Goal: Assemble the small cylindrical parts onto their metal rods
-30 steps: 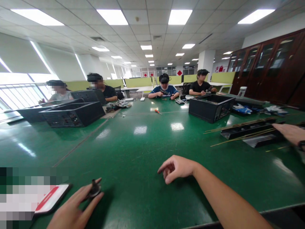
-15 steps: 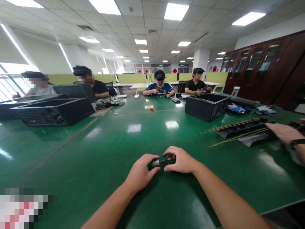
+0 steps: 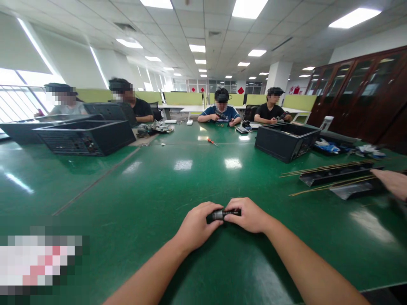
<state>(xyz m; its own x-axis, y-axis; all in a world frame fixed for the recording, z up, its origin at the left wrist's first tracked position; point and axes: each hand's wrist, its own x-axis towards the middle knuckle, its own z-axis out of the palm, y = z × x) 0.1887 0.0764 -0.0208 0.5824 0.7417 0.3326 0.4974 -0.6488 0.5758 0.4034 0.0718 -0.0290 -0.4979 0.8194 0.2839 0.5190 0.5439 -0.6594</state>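
Observation:
Over the green table, my left hand (image 3: 200,222) wraps around a dark cylindrical tool with a silver collar (image 3: 218,214), perhaps a screwdriver of the powered kind. A thin dark shaft (image 3: 234,212) sticks out of the collar toward the right. My right hand (image 3: 249,215) closes around this shaft, thumb below and fingers above, close beside the fingers of my left hand. Most of the tool's body is hidden in my left palm. An orange-handled screwdriver (image 3: 210,141) lies farther off on the table.
Black computer cases stand at left (image 3: 85,142) and right (image 3: 286,144). Thin brass-coloured rods (image 3: 318,171) and black metal channels (image 3: 349,190) lie at right, near another person's hand (image 3: 392,182). Several people sit across the green table (image 3: 152,178). A blurred patch (image 3: 38,262) covers the lower left.
My right hand has moved in toward the left and closed its fingers around the shaft; before, they were spread around it. The view has shifted slightly.

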